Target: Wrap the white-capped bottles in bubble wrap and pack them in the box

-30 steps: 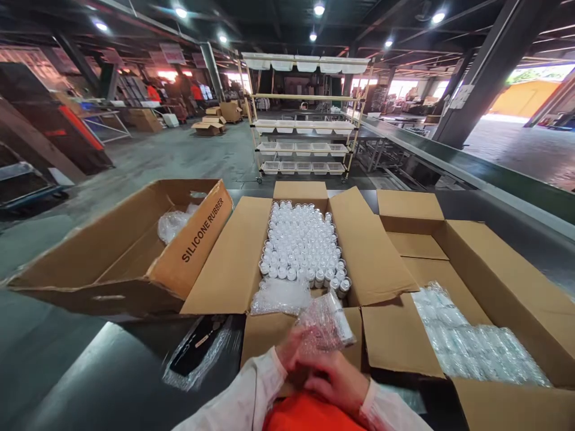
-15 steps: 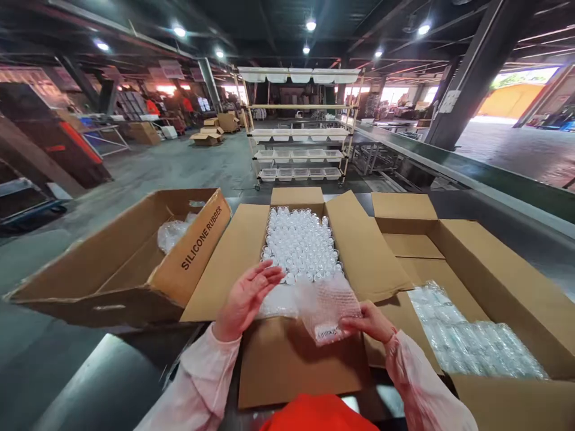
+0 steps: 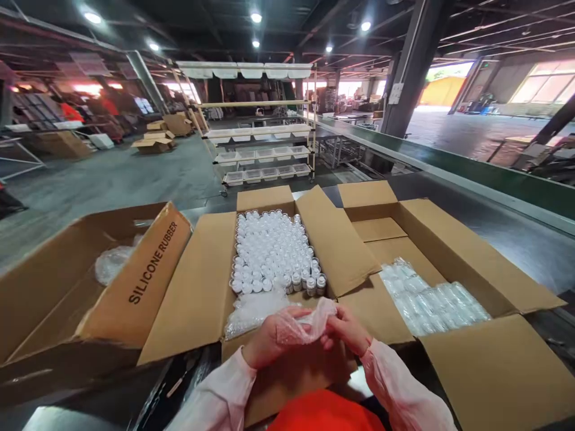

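Pinched in both grips, a bubble-wrap bag (image 3: 308,323) spans the space between a worker's left hand (image 3: 265,341) and right hand (image 3: 348,329), over the near side of the middle box (image 3: 197,269). Left fingers and thumb close around the bag's left part, while right fingertips press together on its right edge, near a raised fold. Whether anything sits inside the bag cannot be told.

White-capped bottles (image 3: 269,251) stand in rows inside the middle box, beyond the hands, with a pile of bubble wrap (image 3: 251,311) in its near left corner. To the right of the middle box, an open right box (image 3: 467,257) holds clear-wrapped bundles (image 3: 433,305). To its left, a left box (image 3: 148,281) printed "SILICONE RUBBER" contains crumpled clear plastic (image 3: 112,263). Behind the middle box, past the dark table (image 3: 449,191), a rack (image 3: 256,105) carries rows of pale trays (image 3: 251,70).
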Available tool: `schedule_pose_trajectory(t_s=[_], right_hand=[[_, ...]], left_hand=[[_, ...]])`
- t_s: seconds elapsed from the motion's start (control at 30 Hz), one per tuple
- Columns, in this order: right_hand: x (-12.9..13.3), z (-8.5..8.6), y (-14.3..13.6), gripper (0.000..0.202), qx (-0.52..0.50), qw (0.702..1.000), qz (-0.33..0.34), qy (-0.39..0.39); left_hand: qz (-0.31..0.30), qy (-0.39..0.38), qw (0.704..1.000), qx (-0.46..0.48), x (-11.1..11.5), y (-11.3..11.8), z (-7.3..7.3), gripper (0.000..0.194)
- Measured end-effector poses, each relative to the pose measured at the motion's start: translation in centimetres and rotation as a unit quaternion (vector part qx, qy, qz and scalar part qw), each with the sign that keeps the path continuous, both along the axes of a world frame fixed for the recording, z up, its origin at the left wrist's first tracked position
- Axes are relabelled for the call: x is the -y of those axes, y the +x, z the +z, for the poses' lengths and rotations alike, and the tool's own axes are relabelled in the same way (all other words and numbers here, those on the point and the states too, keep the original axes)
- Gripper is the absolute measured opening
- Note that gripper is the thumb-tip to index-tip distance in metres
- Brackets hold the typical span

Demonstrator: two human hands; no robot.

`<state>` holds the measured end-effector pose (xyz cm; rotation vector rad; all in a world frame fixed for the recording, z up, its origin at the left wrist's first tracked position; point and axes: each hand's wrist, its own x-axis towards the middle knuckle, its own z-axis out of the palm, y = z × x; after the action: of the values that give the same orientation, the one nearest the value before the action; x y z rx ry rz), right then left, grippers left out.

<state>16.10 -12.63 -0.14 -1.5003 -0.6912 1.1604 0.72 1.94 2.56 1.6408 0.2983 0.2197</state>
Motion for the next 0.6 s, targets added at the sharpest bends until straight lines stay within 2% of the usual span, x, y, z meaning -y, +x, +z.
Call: schedule_pose_trajectory(t_s=[0.03, 0.1, 0.13, 0.2, 0.27, 0.37, 0.43, 0.5, 0.6], right_hand=[[0.1, -0.1, 0.0, 0.05, 0.017, 1.0, 0.003, 0.005], [0.3, 0.1, 0.1, 0.058, 0.108, 0.992, 0.021, 0.069], [0.4, 0.3, 0.2, 0.059, 0.16, 0.98, 0.029, 0.11], [0.6, 0.6, 0.4, 0.045, 0.227, 0.959, 0.042, 0.161], [0.7, 0.6, 0.5, 0.031, 0.244, 0.958, 0.022, 0.146], [1.2, -0.1, 0.6, 0.038, 0.241, 0.967, -0.014, 0.08], [1.8, -0.3, 0.6, 0.041, 0.252, 0.966, -0.012, 0.05], [2.5, -0.2, 0.4, 0.04, 0.297, 0.953, 0.017, 0.052], [3.5, 0.2, -0.3, 0.065, 0.418, 0.904, 0.087, 0.035]], left_hand=[[-0.007, 0.032, 0.999, -0.006, -0.1, 0.0, -0.2, 0.028], [-0.021, 0.083, 0.996, -0.002, -0.3, 0.1, -0.9, 0.024], [-0.02, 0.081, 0.996, 0.005, -0.5, 0.1, -1.2, 0.025], [-0.005, 0.06, 0.998, 0.015, -0.7, 0.1, -1.6, 0.029], [-0.019, 0.074, 0.997, 0.021, -0.9, -0.1, -1.9, 0.034], [-0.062, 0.172, 0.982, 0.042, -0.8, -0.2, -2.5, 0.028], [-0.055, 0.218, 0.973, 0.047, -0.2, 0.1, -3.3, 0.02], [-0.013, 0.209, 0.977, 0.041, 0.8, 1.0, -4.2, 0.021], [0.046, 0.132, 0.99, -0.001, 2.9, 2.9, -4.6, 0.031]])
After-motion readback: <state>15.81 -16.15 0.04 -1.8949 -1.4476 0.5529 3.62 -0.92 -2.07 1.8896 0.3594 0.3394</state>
